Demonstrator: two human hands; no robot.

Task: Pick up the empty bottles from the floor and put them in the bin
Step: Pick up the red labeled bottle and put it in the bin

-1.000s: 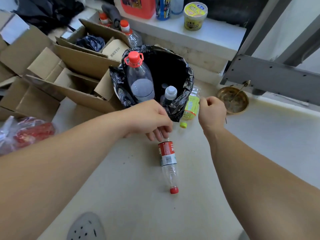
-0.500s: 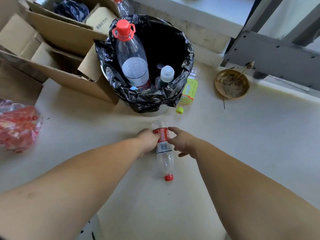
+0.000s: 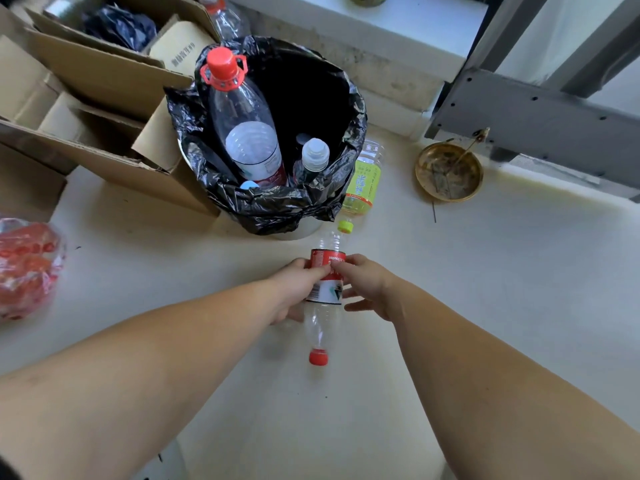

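A clear bottle (image 3: 322, 320) with a red label and red cap lies in front of the bin, cap toward me. My left hand (image 3: 296, 289) grips its left side at the label. My right hand (image 3: 363, 284) touches the label from the right, thumb and forefinger on it, other fingers spread. The bin (image 3: 277, 209), lined with a black bag, holds a large clear bottle (image 3: 242, 126) with a red cap and a smaller bottle (image 3: 314, 155) with a white cap. A green-labelled bottle (image 3: 363, 181) with a yellow-green cap lies on the floor against the bin's right side.
Open cardboard boxes (image 3: 97, 98) stand left of the bin. A red plastic bag (image 3: 24, 265) lies at the far left. A brass dish (image 3: 448, 173) sits on the floor to the right, under a grey metal frame (image 3: 540, 116). A white ledge (image 3: 398, 32) runs behind.
Both hands have come down onto the red-labelled bottle: the left now grips it, the right has closed in on the label. The bottle looks slightly raised.
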